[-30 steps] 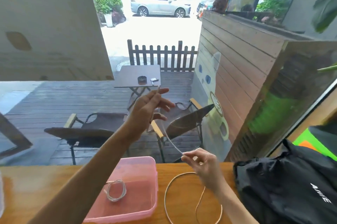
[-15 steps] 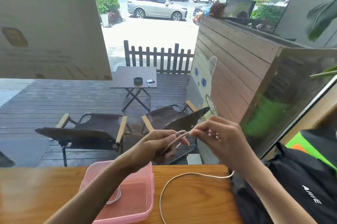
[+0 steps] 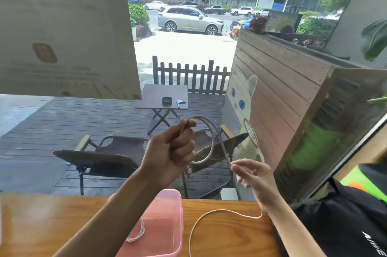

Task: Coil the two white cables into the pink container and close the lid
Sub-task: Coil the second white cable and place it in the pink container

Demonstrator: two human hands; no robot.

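- Left hand (image 3: pixel 170 152): raised above the wooden counter (image 3: pixel 226 233), fist clenched round one loop of white cable (image 3: pixel 211 137); thumb pressed on top, the loop standing out to the right of the knuckles.
- Right hand (image 3: pixel 254 175): lower and to the right of the left, thumb and forefinger pinching the same cable where it comes down off the loop; remaining fingers loosely spread.
- White cable, free length: trails from behind the right wrist down onto the counter, curves left, then runs toward the bottom edge of the view (its far end is out of frame).
- Pink container (image 3: pixel 167 227): translucent, rectangular, open, sitting on the counter below the left forearm and just beside the trailing cable; part of it is hidden by that forearm.
- Coiled cable (image 3: pixel 137 233): small, pale bundle lying inside the container, left of centre, partly covered by the forearm.
- Lid: cannot be told apart from the container in this view.
- Black bag (image 3: pixel 345 221): soft dark fabric with white lettering, resting at the right end of the counter, against the right forearm.
- Beyond the glass: wooden deck with two folding chairs (image 3: pixel 100 156), a small folding table (image 3: pixel 163 97) carrying an ashtray, a picket fence and a parked car (image 3: pixel 188 20).
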